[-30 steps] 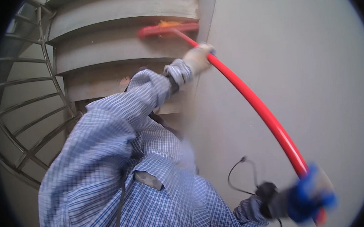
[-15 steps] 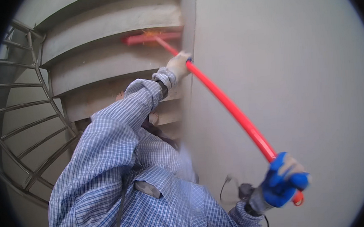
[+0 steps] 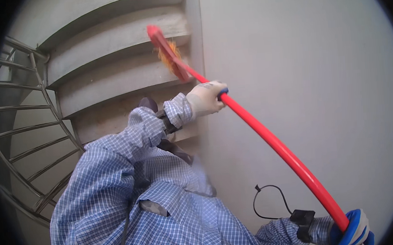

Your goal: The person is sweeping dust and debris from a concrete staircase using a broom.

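Observation:
A red broom runs slantwise from the stairs down to the lower right. Its red broom head with orange bristles is turned steeply, slightly blurred, in front of the steps and close to the wall. My left hand, in a white glove with a blue palm, is closed round the handle just below the head. At the handle's lower end, my right hand grips it in a blue and white glove. The handle's tip is hidden by that hand.
Grey stairs climb ahead of me, and a metal railing curves along the left. A plain pale wall rises on the right. One dark shoe stands on a step. A black cable loops near my right wrist.
The broom head has swung from lying level along a step to a steep tilt. My left hand has shifted a little right and down, and my right hand has moved down and right.

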The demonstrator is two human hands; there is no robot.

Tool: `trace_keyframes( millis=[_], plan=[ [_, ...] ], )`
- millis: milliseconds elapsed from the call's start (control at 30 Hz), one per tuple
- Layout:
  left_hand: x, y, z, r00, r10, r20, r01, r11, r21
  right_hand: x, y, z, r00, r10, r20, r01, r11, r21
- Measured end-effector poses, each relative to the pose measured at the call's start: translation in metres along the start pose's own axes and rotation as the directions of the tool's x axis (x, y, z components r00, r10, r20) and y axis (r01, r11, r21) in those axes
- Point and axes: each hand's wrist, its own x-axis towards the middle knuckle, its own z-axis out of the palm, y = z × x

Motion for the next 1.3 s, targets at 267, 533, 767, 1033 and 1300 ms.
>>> trace_keyframes(
  millis=[267, 533, 767, 1033, 1300],
  plan=[
    [-0.1, -0.018, -0.068, 0.995, -0.027, -0.095, 0.059, 0.934, 0.352, -0.029, 0.082, -0.034, 0.982, 0.176, -0.066, -0.156, 0.958, 0.24],
    [-0.26, -0.193, -0.102, 0.358, -0.267, -0.895, 0.506, 0.861, -0.055, -0.037, 0.253, 0.042, 0.665, 0.716, 0.212, -0.745, 0.658, 0.112],
    [-0.134, -0.176, -0.072, 0.292, -0.292, -0.911, 0.302, 0.932, -0.202, -0.035, 0.239, -0.001, 0.77, 0.619, 0.153, -0.635, 0.768, 0.088],
    [0.068, -0.057, 0.005, 0.775, -0.018, -0.632, -0.026, 0.998, -0.06, 0.061, 0.117, -0.031, 0.902, 0.381, 0.204, -0.298, 0.89, -0.345],
    [0.077, -0.101, 0.016, 0.907, -0.067, -0.416, 0.121, 0.987, 0.105, 0.01, 0.103, -0.048, 0.885, 0.466, -0.021, -0.446, 0.833, -0.328]
  ],
)
